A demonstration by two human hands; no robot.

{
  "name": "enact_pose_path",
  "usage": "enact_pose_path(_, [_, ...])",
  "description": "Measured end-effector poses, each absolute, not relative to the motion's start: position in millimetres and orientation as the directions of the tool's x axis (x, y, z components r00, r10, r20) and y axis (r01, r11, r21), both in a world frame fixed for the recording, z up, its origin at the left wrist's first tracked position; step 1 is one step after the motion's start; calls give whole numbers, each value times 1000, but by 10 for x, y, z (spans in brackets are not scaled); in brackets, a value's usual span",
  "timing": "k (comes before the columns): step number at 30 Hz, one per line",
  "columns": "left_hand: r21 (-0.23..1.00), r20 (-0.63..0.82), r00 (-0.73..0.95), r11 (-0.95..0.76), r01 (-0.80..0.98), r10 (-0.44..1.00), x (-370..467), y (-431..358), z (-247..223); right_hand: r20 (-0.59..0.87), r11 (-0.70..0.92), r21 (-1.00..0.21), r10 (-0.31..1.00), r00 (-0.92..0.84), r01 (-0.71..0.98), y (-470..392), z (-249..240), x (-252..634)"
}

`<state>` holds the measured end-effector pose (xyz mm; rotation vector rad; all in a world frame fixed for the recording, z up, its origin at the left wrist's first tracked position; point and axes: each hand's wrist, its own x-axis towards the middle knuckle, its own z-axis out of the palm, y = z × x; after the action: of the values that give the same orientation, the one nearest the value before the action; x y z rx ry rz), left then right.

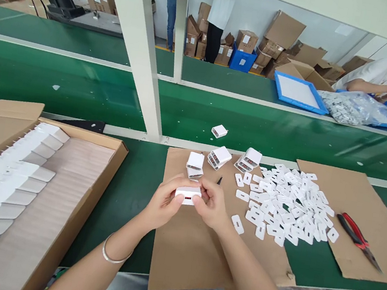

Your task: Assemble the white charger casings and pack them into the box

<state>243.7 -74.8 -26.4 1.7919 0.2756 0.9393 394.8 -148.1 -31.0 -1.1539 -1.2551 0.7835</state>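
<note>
My left hand [164, 201] and my right hand [213, 207] both grip a small white charger housing [188, 192]. Its end face, with a dark slot in it, points toward me. My thumbs press at that near face and the fingers wrap around the sides. Just beyond my hands are small stacks of similar white housings, one on the left [195, 160], one in the middle [220, 156] and one on the right [250, 158]. To the right of my right hand spreads a loose heap of flat white slotted end plates [288, 204]. A dark pointed tool tip [219, 180] shows behind my right hand.
Cardboard sheets [180, 262] cover part of the green bench. Red-and-black pliers [360, 239] lie at right. An open carton [63, 222] holds rows of white pieces at left. One housing [219, 131] sits on the green conveyor [274, 129], behind a white post [139, 45]. Other people are beyond.
</note>
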Motion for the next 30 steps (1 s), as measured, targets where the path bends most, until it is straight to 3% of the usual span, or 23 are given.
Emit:
enact_pose_path(6, [878, 441, 686, -434, -199, 578, 2425, -734, -281, 268, 228, -952, 943, 195, 206, -1486, -347, 3967])
enact_pose_path(22, [813, 502, 685, -558, -167, 528, 2411, -732, -284, 245, 214, -960, 955, 170, 180, -1481, -365, 3992])
enact_pose_path(30, [860, 477, 696, -451, -241, 538, 2431, -739, -269, 290, 263, -952, 939, 184, 159, -1470, -343, 3984])
